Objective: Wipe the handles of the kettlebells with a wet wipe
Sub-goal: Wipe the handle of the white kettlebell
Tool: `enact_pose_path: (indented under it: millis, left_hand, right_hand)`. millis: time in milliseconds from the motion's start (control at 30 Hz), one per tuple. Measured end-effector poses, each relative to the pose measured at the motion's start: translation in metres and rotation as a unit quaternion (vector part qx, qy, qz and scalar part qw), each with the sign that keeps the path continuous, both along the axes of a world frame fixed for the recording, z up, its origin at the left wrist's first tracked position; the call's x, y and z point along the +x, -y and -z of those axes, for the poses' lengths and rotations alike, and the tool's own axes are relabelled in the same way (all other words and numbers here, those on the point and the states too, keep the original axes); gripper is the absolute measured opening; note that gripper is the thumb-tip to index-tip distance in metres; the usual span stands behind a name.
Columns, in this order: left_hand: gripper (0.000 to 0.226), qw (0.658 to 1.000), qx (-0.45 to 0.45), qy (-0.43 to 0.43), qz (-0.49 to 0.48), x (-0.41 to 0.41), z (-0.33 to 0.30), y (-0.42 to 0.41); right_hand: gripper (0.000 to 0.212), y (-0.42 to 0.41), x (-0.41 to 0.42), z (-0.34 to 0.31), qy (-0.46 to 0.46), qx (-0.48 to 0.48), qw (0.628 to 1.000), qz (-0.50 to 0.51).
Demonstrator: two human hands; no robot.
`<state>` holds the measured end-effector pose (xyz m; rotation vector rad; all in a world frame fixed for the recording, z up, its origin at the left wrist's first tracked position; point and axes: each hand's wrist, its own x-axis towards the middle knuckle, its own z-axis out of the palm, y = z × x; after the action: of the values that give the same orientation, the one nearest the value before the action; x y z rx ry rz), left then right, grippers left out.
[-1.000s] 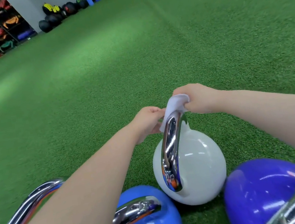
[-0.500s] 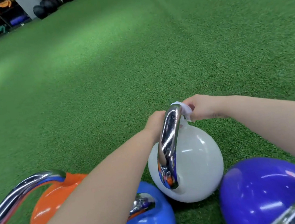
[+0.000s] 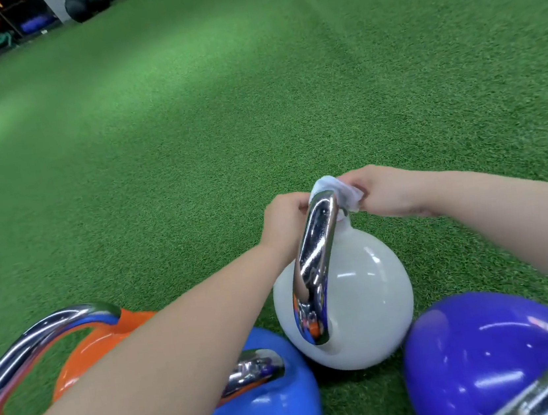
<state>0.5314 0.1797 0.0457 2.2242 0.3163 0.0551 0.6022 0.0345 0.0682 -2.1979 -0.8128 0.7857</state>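
Wipe [image 3: 335, 187] over handle [image 3: 319, 253] top; turf [image 3: 251, 89] open beyond.

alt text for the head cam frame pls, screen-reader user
Two hands, left hand and right hand, hold a white wet wipe over the chrome handle of a white kettlebell on green turf. Orange, blue and purple kettlebells sit nearer the camera.

Legible text: none. No lettering, number, brand or sign can be read on any kettlebell, on the white wipe, on the green turf or on the distant storage rack.
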Motion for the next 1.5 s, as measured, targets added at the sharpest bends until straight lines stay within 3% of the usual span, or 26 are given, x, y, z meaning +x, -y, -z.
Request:
enact_pose_path:
  millis: [167,233,300,433,600,700,767,867,1000,1100,1200,1300,1500]
  left_hand:
    - [0.024,0.999,-0.042,0.011,0.031,-0.019,-0.023,-0.006]
    - [0.022,0.997,-0.057,-0.025,0.05,-0.022,-0.037,-0.01]
    - [0.036,0.997,-0.043,-0.061,0.032,-0.02,-0.05,-0.014]
    - [0.018,0.986,-0.092,-0.141,-0.002,-0.015,-0.074,-0.007]
    - [0.03,0.953,-0.19,-0.235,0.007,0.002,-0.074,0.007]
    - [0.028,0.925,-0.274,-0.263,-0.028,0.011,-0.061,0.01]
    - [0.029,0.907,-0.314,-0.277,-0.044,0.014,-0.052,0.01]
    - [0.034,0.892,-0.341,-0.294,-0.041,0.013,-0.043,0.008]
    - [0.042,0.899,-0.334,-0.28,-0.048,0.013,-0.045,0.006]
    - [0.036,0.9,-0.35,-0.256,-0.052,0.01,-0.05,0.005]
    - [0.029,0.9,-0.367,-0.235,-0.029,0.002,-0.059,0.003]
    - [0.03,0.925,-0.316,-0.213,0.003,-0.008,-0.063,0.001]
    - [0.046,0.93,-0.324,-0.174,0.026,-0.047,-0.06,-0.005]
  right_hand:
    - [0.067,0.01,-0.013,-0.025,0.018,0.018,0.999,-0.024]
    - [0.074,0.013,-0.017,-0.031,0.023,0.037,0.999,-0.027]
    - [0.077,0.015,-0.018,-0.035,0.023,0.057,0.998,-0.022]
    - [0.066,0.014,-0.023,-0.035,0.068,0.07,0.995,0.002]
    - [0.046,0.008,-0.022,-0.035,0.089,0.025,0.996,-0.006]
    - [0.048,0.0,-0.015,-0.022,0.07,-0.014,0.997,0.0]
    - [0.038,-0.005,-0.012,-0.01,0.054,-0.043,0.998,-0.008]
    - [0.033,-0.005,-0.009,-0.001,-0.025,-0.063,0.998,-0.011]
    - [0.037,-0.004,-0.01,0.0,-0.048,-0.048,0.998,0.0]
    - [0.038,-0.001,-0.009,-0.002,-0.021,-0.014,1.0,0.001]
    - [0.062,0.009,-0.01,-0.007,-0.021,0.025,0.999,-0.01]
    - [0.085,0.016,-0.015,-0.012,-0.013,0.041,0.999,-0.024]
    - [0.09,0.028,-0.036,-0.023,0.134,0.015,0.988,-0.077]
